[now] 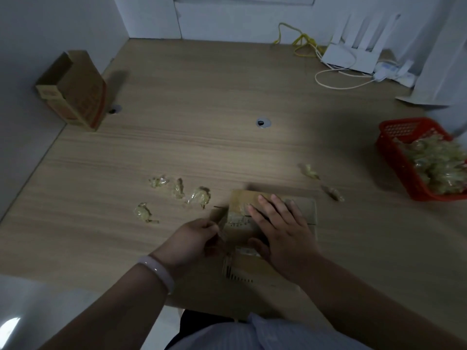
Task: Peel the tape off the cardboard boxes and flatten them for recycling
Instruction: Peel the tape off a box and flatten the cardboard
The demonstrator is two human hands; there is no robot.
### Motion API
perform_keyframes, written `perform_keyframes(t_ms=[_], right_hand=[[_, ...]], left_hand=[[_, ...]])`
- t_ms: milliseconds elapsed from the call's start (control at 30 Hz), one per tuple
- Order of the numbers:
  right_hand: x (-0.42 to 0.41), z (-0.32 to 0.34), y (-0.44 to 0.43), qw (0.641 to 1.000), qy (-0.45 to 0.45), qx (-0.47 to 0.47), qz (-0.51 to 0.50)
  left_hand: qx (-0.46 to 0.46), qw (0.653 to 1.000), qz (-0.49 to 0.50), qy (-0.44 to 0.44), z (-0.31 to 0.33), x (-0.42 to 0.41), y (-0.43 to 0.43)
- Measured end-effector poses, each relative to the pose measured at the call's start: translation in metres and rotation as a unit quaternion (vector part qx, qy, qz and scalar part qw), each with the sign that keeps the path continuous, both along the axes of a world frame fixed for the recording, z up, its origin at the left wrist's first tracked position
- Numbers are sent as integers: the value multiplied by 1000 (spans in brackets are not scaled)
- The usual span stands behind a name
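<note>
Head view: tape coming off the brown cardboard box (303, 205) lying at the near bench edge.
The left hand (194, 238) pinches what looks like a clear tape strip (222, 236) in its fingers, while the right hand (280, 233) presses the box with fingers spread and straight. A steep tug could snap the tape or slide the box. The wood-grain bench (202, 147) is dim, with white walls behind.

The wood-grain tabletop (202, 152) before me has a cable port (263, 122) mid-surface. At my far right stands a white router (353, 60), antennas upright, with a yellow cable (304, 41) and a white cable (340, 88) beside it. A red basket (398, 169) sits at the right edge.
</note>
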State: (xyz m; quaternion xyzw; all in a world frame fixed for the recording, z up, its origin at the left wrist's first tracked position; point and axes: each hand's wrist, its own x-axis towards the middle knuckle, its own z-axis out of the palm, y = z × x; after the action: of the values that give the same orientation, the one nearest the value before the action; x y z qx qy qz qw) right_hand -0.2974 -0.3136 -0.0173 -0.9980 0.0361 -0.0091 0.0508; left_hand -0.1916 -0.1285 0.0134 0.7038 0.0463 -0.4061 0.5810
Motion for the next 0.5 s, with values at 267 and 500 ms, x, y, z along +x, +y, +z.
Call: perform_keyframes(t_ms=[267,500], right_hand=[[1,-1,0,1000,1,2,1],[1,-3,1,1000,-10,4,-1]], left_hand=[[16,995,-17,-98,-8,1,4],[156,917,-84,-357,-13,7,1]])
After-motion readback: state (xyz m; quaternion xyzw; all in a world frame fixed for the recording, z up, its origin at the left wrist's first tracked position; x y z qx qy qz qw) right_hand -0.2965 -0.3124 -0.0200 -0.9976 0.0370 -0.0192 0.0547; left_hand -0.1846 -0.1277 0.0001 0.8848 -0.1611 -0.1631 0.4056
